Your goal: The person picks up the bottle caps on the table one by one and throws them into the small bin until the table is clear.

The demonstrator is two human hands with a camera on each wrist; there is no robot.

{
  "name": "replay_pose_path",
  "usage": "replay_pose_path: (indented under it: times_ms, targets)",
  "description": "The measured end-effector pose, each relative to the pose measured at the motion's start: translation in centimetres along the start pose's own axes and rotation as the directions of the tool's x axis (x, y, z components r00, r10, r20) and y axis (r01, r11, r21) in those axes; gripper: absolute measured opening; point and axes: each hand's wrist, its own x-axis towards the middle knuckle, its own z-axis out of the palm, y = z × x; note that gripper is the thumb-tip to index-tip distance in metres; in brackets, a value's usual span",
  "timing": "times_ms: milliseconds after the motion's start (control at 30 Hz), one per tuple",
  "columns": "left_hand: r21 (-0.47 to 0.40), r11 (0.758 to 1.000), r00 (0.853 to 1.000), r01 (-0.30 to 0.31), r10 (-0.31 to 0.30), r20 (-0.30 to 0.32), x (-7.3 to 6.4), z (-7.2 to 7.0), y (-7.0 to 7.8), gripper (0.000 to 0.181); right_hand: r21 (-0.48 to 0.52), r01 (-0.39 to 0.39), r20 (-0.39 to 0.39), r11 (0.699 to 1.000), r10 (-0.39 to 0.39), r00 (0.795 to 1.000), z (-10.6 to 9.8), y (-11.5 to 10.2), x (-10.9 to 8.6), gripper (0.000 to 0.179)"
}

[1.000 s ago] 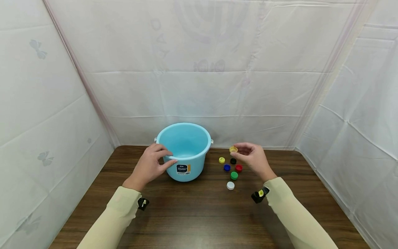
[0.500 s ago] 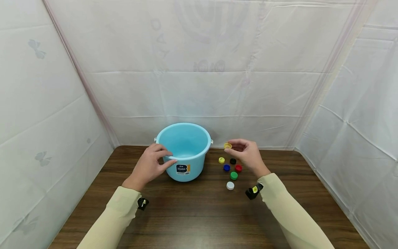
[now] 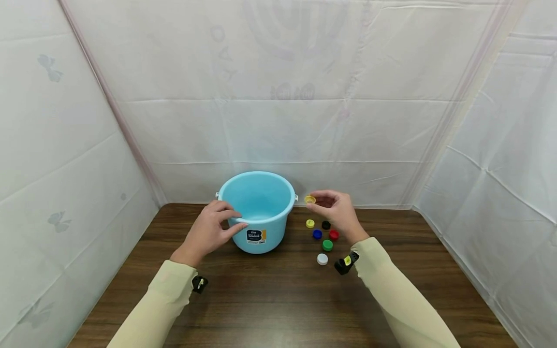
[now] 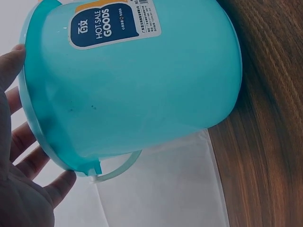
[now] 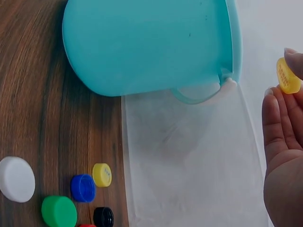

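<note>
A light blue bucket [image 3: 271, 232] with a label on its front stands on the wooden table. My left hand [image 3: 210, 228] grips its near left rim, thumb outside and fingers over the edge. In the left wrist view the bucket's wall [image 4: 142, 90] fills most of the picture. My right hand [image 3: 337, 211] pinches a yellow bottle cap [image 3: 310, 199] between thumb and fingers, held up just right of the bucket's rim. The right wrist view shows printing on this yellow cap [image 5: 288, 78]; its hollow side shows in the head view.
Several caps lie on the table right of the bucket: yellow [image 3: 310, 224], black [image 3: 326, 225], blue [image 3: 317, 234], red [image 3: 333, 235], green [image 3: 328, 245] and white [image 3: 322, 259]. A whitish sheet [image 3: 278, 130] hangs behind the table and along both sides.
My right hand has moved left and slightly up with the yellow bottle cap, closer to the bucket. My left hand keeps its place on the rim.
</note>
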Motion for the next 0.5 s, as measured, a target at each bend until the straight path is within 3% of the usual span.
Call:
replay_pose_path:
  times_ms: [500]
  targets:
    - [-0.007, 1.000, 1.000, -0.008, 0.008, -0.005, 0.1, 0.1, -0.3, 0.024, 0.036, -0.013, 0.014, 0.999, 0.012, 1.000, 1.5, -0.7, 1.3, 0.034]
